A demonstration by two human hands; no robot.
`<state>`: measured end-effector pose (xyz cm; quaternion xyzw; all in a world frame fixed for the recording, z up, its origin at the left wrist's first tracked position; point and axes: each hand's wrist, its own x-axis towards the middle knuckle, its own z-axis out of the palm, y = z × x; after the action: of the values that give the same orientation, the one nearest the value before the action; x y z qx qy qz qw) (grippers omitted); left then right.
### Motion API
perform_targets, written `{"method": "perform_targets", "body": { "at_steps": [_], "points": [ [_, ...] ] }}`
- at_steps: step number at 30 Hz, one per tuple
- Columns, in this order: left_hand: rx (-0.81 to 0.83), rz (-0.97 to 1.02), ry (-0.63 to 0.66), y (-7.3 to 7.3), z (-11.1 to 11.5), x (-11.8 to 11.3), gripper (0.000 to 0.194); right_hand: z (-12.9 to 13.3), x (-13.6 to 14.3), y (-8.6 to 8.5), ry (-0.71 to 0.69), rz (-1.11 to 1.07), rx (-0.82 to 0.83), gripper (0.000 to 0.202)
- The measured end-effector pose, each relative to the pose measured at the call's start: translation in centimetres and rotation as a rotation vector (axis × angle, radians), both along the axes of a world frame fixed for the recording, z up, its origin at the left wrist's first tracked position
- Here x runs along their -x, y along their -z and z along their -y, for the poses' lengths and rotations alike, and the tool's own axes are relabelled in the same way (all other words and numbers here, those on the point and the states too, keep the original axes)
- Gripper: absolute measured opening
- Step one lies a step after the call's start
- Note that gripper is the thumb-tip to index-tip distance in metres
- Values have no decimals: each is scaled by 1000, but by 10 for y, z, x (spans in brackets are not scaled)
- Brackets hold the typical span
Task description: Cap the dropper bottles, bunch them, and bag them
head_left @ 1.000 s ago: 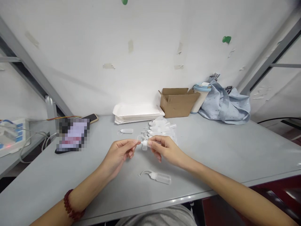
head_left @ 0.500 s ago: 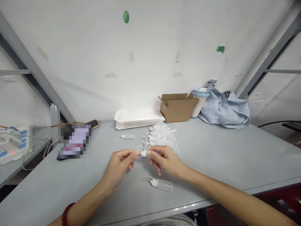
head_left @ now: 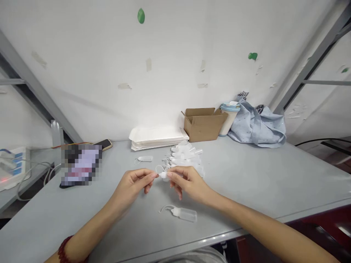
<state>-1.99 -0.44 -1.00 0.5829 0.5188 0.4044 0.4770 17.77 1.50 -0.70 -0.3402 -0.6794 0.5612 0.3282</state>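
Head view: my right hand [head_left: 192, 182] pinches a small white-capped bottle [head_left: 163, 175]; my left fingertips [head_left: 155, 175] close at its tip.

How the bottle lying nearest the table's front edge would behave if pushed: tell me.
The translucent bottle looks empty, so probably light. Lying on its side, its seemingly round body may roll. The thin curved strap at its white neck looks bendy and might flop or drag.
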Motion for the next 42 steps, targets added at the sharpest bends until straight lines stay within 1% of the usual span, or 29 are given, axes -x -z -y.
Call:
{"method": "perform_targets", "body": {
  "at_steps": [3, 7, 14, 19, 21, 25, 28, 30, 33, 35, 36, 37, 39, 41, 42],
  "points": [
    [-15, -15, -2, 0, 0, -2, 25, 0, 2, 3, 5, 37, -21, 27],
    [1, 20, -11, 2, 2, -5, 25, 1, 3, 5, 23, 107, -60, 26],
    [-16, 18, -2, 3, 6, -7, 24, 4, 1, 3, 1, 157, -131, 28],
    [-29, 13, 3, 5, 6, -6, 25, 4, 2, 2, 18, 192, -195, 27],
    [-25, 44, 13, 6, 4, -5, 24, 3, 3, 2, 12, 180, -179, 27],
    [36, 160, 85, 4, 3, -3, 27, 2, 1, -2, -33, 106, -77, 30],
    [50, 209, 99, 0, 4, -3, 33, 1, -1, -6, -27, 65, -110, 33],
    [18, 164, 99, -3, 4, -3, 32, 2, -2, -7, -18, 79, -149, 35],
    [-20, 0, 153, -6, 0, 1, 26, 2, -1, -3, -20, 158, -164, 33],
    [-25, -94, 163, -9, -7, 8, 25, 2, -1, 0, 22, 224, -169, 29],
    [-33, -125, 141, -11, -11, 13, 25, 2, -1, 1, 64, 243, -182, 30],
    [-47, -152, 91, -12, -15, 19, 26, 1, -2, 1, 112, 250, -202, 35],
    [-50, -218, 16, -14, -24, 33, 28, -2, -7, -2, 187, 246, -253, 43],
    [-10, -312, -25, -13, -32, 46, 31, -4, -14, -10, 170, 263, -295, 36],
    [8, -357, -47, -12, -36, 52, 31, -5, -17, -14, 121, 295, -306, 27]
  ]
}}
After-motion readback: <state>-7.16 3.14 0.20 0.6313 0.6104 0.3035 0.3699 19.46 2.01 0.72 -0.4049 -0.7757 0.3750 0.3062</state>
